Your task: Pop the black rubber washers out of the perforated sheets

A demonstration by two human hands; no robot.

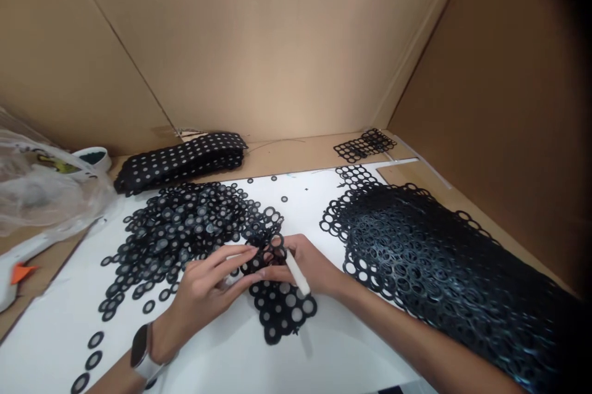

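Note:
A strip of joined black rings [277, 311] hangs between my hands over the white board, some rings filled with grey discs. My right hand [308, 261] grips its upper part, and a white stick-like tool [297, 272] is held in that hand, slanting down to the right. My left hand [210, 280], with a watch on the wrist, has its fingers on the strip's left side, thumb and fingertips near my right hand's fingers. What lies between the left fingertips is too small to make out. Behind them spreads a heap of loose black rings with grey centres [185, 227].
On the right lies a large pile of black ring mesh [416, 252], with a small mesh piece [365, 145] behind it. A folded dotted black strip [185, 156] rests at the back left. A plastic bag [46, 184], white cup [99, 160] and white glue gun [13, 270] are far left.

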